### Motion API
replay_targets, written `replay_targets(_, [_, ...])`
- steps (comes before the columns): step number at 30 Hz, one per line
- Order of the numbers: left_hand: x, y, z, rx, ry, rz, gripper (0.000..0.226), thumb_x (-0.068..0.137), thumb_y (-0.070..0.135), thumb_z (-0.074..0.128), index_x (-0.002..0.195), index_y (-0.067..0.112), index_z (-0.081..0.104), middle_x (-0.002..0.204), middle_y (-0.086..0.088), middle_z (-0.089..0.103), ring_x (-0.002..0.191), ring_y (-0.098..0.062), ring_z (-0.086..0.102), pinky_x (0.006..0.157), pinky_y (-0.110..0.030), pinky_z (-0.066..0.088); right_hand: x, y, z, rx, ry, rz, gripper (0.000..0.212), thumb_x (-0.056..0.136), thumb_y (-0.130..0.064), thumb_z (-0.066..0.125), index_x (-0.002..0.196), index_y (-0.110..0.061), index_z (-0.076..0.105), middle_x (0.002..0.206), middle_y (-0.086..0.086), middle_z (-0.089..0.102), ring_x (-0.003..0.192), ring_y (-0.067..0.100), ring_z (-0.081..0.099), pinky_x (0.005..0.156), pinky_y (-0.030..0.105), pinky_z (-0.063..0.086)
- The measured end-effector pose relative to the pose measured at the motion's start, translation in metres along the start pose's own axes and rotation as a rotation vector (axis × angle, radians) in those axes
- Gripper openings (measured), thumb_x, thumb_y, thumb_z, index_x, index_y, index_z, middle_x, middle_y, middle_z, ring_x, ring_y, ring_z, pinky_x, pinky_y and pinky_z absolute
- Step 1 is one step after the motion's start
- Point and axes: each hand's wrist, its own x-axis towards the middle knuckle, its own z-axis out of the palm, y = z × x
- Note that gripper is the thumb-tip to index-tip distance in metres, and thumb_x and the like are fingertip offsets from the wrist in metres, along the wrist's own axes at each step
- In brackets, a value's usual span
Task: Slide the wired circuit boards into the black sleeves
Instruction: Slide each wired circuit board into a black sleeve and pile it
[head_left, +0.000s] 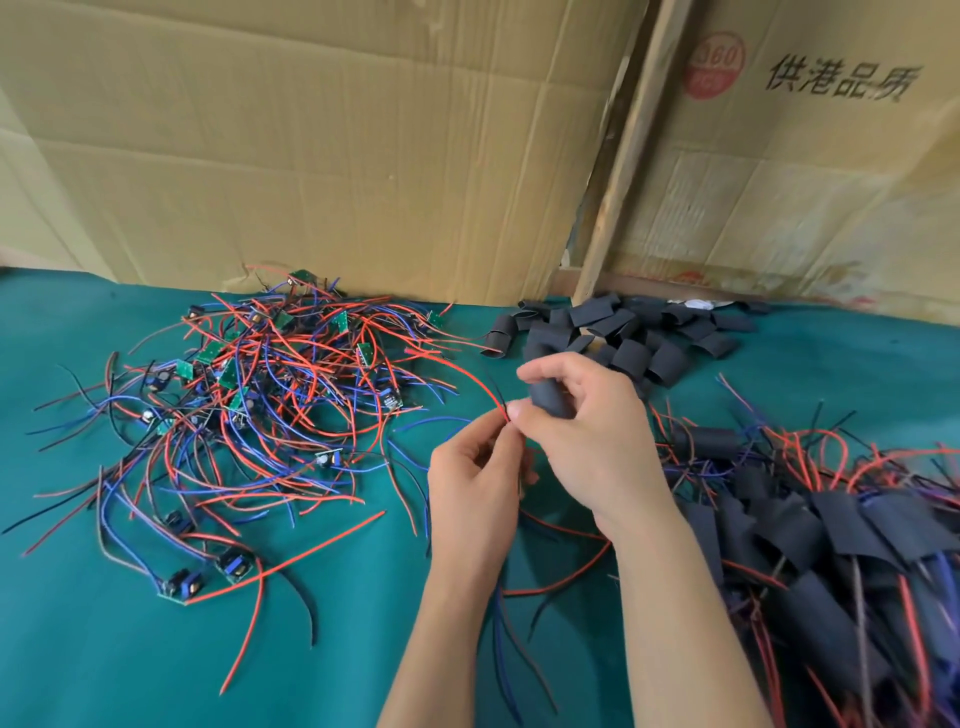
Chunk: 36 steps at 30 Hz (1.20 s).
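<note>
Both forearms reaching in from the near edge, meeting above the middle of the green tabletop (78, 649). Right hand (587, 431) raised, fingers (558, 366) curled round a black sleeve (551, 399) held upright. Left hand (475, 478) just below and left of it, fingers pinching red and blue wires (480, 379) at the sleeve's lower end. Tangled heap of wired circuit boards (249, 395) far left. Pile of empty sleeves (628, 338) far right. Sleeved boards (810, 525) heaped near right.
</note>
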Motion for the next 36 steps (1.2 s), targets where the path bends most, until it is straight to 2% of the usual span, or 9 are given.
replay_targets(3, [-0.001,0.002,0.000,-0.036,-0.029,-0.005,0.026,0.099,0.007,0.053,0.083,0.010,0.073,0.055,0.012,0.054,0.049,-0.004,0.040,0.048,-0.014,0.033,-0.001,-0.001,0.004,-0.042,0.058,-0.025,0.016,0.086,-0.018,0.073,0.095,-0.025,0.062,0.090,-0.007,0.072,0.087,0.013,0.067,0.081,0.038,0.056])
replay_targets(8, [-0.003,0.007,-0.001,-0.082,-0.101,-0.010,0.034,0.102,0.011,0.051,0.070,0.011,0.062,0.058,-0.001,0.039,0.058,-0.019,0.027,0.049,-0.030,0.021,-0.004,-0.003,0.013,0.039,0.063,-0.072,0.023,0.094,-0.016,0.068,0.092,-0.024,0.046,0.098,-0.016,0.070,0.088,-0.012,0.061,0.073,0.007,0.043])
replay_targets(13, [-0.002,0.002,-0.003,-0.037,-0.150,0.019,0.025,0.101,0.009,0.053,0.081,0.007,0.068,0.056,0.011,0.045,0.052,-0.006,0.033,0.047,-0.016,0.028,-0.004,0.000,0.011,0.063,0.024,-0.083,0.025,0.095,-0.017,0.068,0.087,-0.023,0.045,0.100,-0.013,0.075,0.101,0.004,0.069,0.093,0.037,0.053])
replay_targets(16, [0.000,-0.002,-0.004,-0.025,-0.147,0.001,0.021,0.101,0.009,0.054,0.088,0.000,0.069,0.060,0.002,0.046,0.053,-0.009,0.034,0.049,-0.021,0.027,-0.005,0.000,0.012,0.036,0.004,-0.101,0.028,0.095,-0.016,0.066,0.084,-0.028,0.044,0.097,-0.020,0.075,0.100,-0.001,0.068,0.088,0.045,0.056])
replay_targets(21, [0.003,-0.003,-0.006,-0.101,-0.062,-0.055,0.024,0.101,0.005,0.053,0.092,0.009,0.075,0.056,0.005,0.048,0.049,-0.007,0.037,0.046,-0.017,0.030,-0.003,-0.001,0.004,0.177,-0.059,0.023,0.024,0.092,-0.026,0.073,0.109,-0.032,0.058,0.107,-0.015,0.074,0.094,0.004,0.071,0.092,0.041,0.055])
replay_targets(24, [0.003,-0.002,-0.006,-0.228,-0.023,-0.125,0.027,0.102,0.003,0.051,0.095,0.010,0.077,0.056,0.002,0.049,0.046,-0.006,0.038,0.043,-0.013,0.031,0.001,0.003,-0.020,0.385,-0.255,0.134,0.032,0.083,-0.030,0.079,0.113,-0.021,0.073,0.106,-0.003,0.079,0.101,0.008,0.073,0.093,0.036,0.056])
replay_targets(27, [0.004,0.001,-0.008,-0.301,-0.057,-0.157,0.028,0.101,0.003,0.050,0.093,0.007,0.077,0.057,0.000,0.047,0.045,-0.006,0.035,0.042,-0.016,0.025,-0.002,0.009,-0.036,0.357,-0.452,0.075,0.034,0.080,-0.030,0.076,0.113,-0.024,0.078,0.111,0.001,0.078,0.101,0.011,0.071,0.079,0.023,0.055])
replay_targets(32, [0.002,0.005,-0.009,-0.291,-0.113,-0.166,0.028,0.099,0.003,0.051,0.087,0.007,0.075,0.052,-0.002,0.040,0.043,-0.010,0.028,0.043,-0.021,0.019,-0.002,0.011,-0.036,0.356,-0.427,0.103,0.047,0.069,-0.032,0.087,0.114,-0.021,0.078,0.110,0.005,0.077,0.089,0.015,0.065,0.067,0.025,0.048])
replay_targets(36, [0.003,0.004,-0.008,-0.313,-0.105,-0.157,0.024,0.099,0.004,0.051,0.088,-0.001,0.071,0.051,-0.004,0.037,0.041,-0.010,0.027,0.040,-0.017,0.024,-0.003,0.007,-0.033,0.344,-0.428,0.086,0.042,0.064,-0.030,0.091,0.104,-0.022,0.080,0.103,0.008,0.078,0.080,0.014,0.064,0.068,0.026,0.048])
